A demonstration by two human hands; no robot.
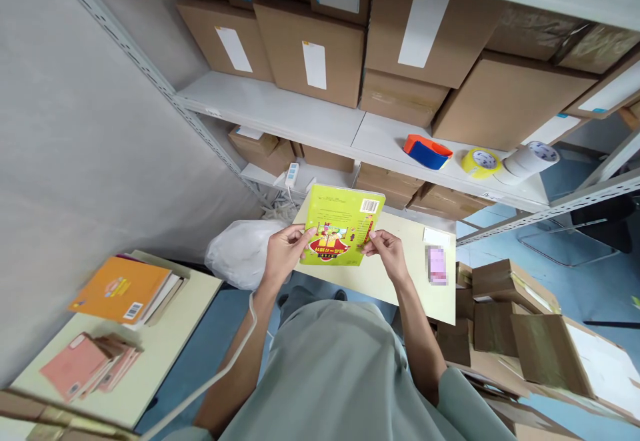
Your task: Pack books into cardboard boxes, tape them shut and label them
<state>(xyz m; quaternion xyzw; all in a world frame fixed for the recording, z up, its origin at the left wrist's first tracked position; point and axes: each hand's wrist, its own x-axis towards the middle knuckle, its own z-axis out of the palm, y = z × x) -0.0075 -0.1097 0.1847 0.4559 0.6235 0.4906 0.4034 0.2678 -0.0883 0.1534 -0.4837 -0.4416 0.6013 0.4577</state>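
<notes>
A lime-green book (pixel 343 217) with a barcode and a colourful picture is held up in front of me, above a pale table (pixel 410 261). Its printing appears upside down from here. My left hand (pixel 289 249) grips the left edge, thumb on the face towards me. On the opposite edge, my right hand (pixel 386 251) pinches the book near its lower right corner. The fingers behind the book are partly hidden. Right of my right hand, a pink phone-like item (pixel 437 265), blurred out, lies on the table beside a white slip (pixel 436 235).
Cardboard boxes (pixel 313 51) fill the shelves (pixel 300 111). Yellow tape (pixel 480 162), white rolls (pixel 530 161) and an orange-blue band (pixel 427 152) sit on the shelf edge. At left, a side table (pixel 175 334) bears an orange book (pixel 120 289) and pink books (pixel 75 366). Cartons (pixel 545 354) crowd the right.
</notes>
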